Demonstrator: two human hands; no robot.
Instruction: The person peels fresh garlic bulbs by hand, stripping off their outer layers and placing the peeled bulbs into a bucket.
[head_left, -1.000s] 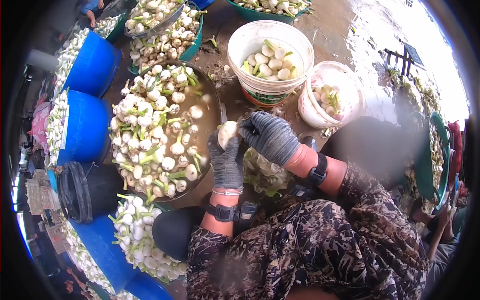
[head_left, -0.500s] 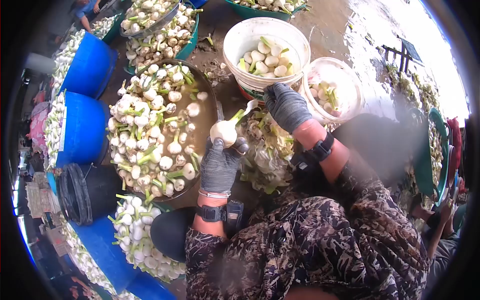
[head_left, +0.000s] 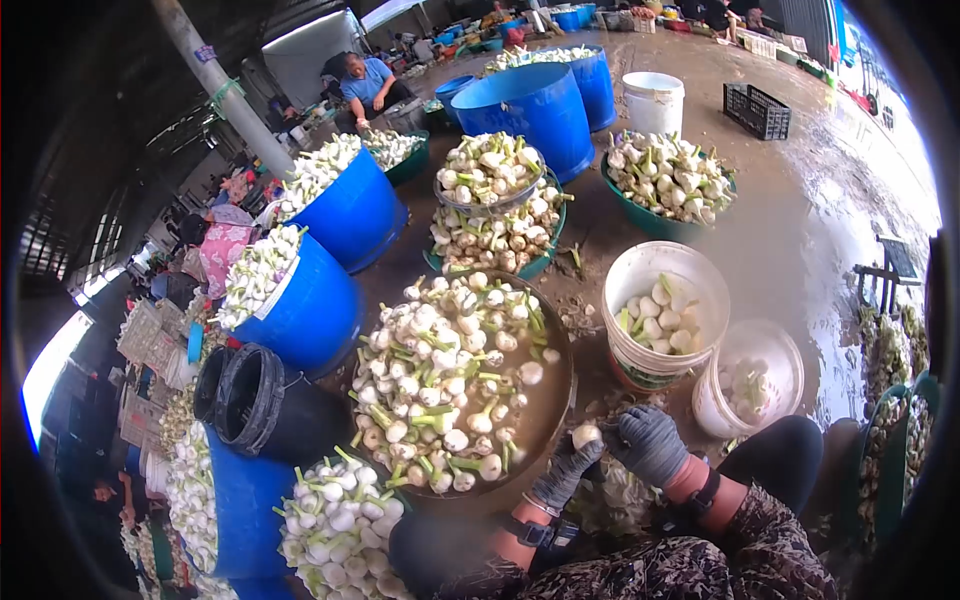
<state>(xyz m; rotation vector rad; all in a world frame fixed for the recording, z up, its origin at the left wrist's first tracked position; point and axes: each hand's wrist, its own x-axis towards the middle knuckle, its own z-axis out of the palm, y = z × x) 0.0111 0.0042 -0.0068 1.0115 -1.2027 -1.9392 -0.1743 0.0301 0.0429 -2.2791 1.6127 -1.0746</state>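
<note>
My left hand [head_left: 566,474], in a grey glove, holds a white garlic bulb [head_left: 586,434] in its fingertips. Close beside the bulb, my gloved right hand [head_left: 650,445] has its fingers curled in; what they may hold is hidden. Below both hands lies a heap of pale peelings [head_left: 618,500], partly covered by my arms. To the left stands a wide round tub [head_left: 570,375] of murky water piled with garlic bulbs. Just beyond my right hand, a white bucket [head_left: 630,368] contains trimmed bulbs, and a second white bucket [head_left: 785,375] leans next to it.
Blue barrels [head_left: 345,215] heaped with garlic line the left side, near black buckets [head_left: 262,395]. A green basin [head_left: 640,212] of bulbs, a white pail [head_left: 655,105] and a black crate [head_left: 757,110] stand farther off on wet ground. A person [head_left: 368,85] sits at the back left.
The view has tilted up, so my hands now appear lower and more of the yard shows. My right hand has come from beside the white bucket to the bulb in my left hand.
</note>
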